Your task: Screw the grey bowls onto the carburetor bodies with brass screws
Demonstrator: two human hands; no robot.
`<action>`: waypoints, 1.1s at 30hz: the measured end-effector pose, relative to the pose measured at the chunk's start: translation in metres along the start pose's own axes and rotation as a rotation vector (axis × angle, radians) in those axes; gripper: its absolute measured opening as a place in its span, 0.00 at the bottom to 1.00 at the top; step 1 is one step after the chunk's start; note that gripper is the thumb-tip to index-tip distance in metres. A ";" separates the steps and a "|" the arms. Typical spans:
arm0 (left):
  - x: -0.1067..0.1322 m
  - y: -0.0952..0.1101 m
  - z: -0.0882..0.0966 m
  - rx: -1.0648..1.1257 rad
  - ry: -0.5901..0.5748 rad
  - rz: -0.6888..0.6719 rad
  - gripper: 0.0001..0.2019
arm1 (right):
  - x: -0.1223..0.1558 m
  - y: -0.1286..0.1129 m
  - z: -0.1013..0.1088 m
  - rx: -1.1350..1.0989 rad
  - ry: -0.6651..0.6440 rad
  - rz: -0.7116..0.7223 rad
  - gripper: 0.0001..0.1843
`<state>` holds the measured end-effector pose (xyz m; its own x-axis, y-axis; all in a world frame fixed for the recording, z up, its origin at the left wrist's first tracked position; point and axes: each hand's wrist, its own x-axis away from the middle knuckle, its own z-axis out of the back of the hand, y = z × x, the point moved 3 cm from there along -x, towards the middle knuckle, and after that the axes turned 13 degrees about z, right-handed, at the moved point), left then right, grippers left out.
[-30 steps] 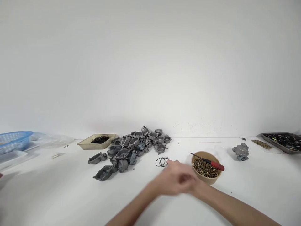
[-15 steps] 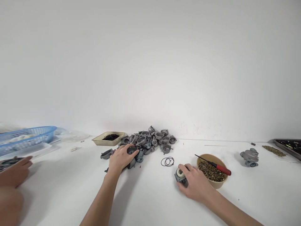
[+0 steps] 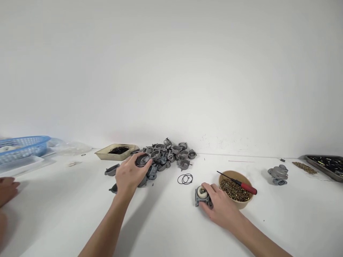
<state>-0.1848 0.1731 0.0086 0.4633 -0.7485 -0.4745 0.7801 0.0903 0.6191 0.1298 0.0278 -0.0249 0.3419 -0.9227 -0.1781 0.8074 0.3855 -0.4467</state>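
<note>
My left hand (image 3: 131, 173) is closed round a round grey metal carburetor bowl (image 3: 143, 160) with a dark rim, its opening facing up. It is at the near left side of a pile of similar grey bowls (image 3: 177, 149). My right hand (image 3: 218, 205) grips a carburetor body (image 3: 198, 201) on the table, thumb on the near side and fingers over the top. A white ring-shaped float (image 3: 202, 192) faces up on that body; its right part is hidden by my fingers. Several thin black rubber rings (image 3: 184, 179) lie flat between my hands.
Right of my right hand, a tan bowl (image 3: 239, 205) holds brass-coloured screws, with a red-handled screwdriver (image 3: 248, 188) across it. Farther right are an assembled carburetor (image 3: 278, 174), loose screws (image 3: 304, 167) and a dark tray (image 3: 328, 171). At left are a cream tray (image 3: 102, 154), blue basket (image 3: 40, 145) and another person's hand (image 3: 8, 189).
My left hand has lifted the bowl slightly from the pile. My right hand has turned the carburetor body a little. The view has shifted right, and the other person's hand has drawn back leftward.
</note>
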 end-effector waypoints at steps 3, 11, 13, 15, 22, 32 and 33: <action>0.019 0.020 0.000 0.272 -0.044 -0.064 0.23 | 0.000 0.001 -0.001 -0.026 0.008 -0.002 0.28; 0.096 0.065 -0.036 0.957 -0.848 0.005 0.28 | -0.001 0.009 -0.010 -0.128 0.013 0.051 0.33; 0.111 0.071 -0.038 1.043 -0.952 0.013 0.26 | -0.002 0.013 -0.012 -0.157 0.028 0.046 0.38; 0.119 0.074 -0.037 1.088 -0.998 0.027 0.25 | -0.002 0.014 -0.011 -0.176 0.069 0.050 0.42; 0.119 0.073 -0.038 1.196 -1.009 0.126 0.23 | 0.003 -0.003 -0.004 -0.078 0.218 0.077 0.24; 0.126 0.078 -0.041 1.341 -1.082 0.176 0.29 | 0.001 0.000 -0.006 -0.183 0.251 0.147 0.20; 0.128 0.079 -0.041 1.347 -1.100 0.171 0.29 | 0.002 0.001 -0.005 -0.182 0.265 0.153 0.24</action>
<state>-0.0467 0.1118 -0.0290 -0.4257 -0.8995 -0.0984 -0.3712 0.0744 0.9256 0.1286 0.0266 -0.0299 0.2969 -0.8338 -0.4654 0.6496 0.5336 -0.5416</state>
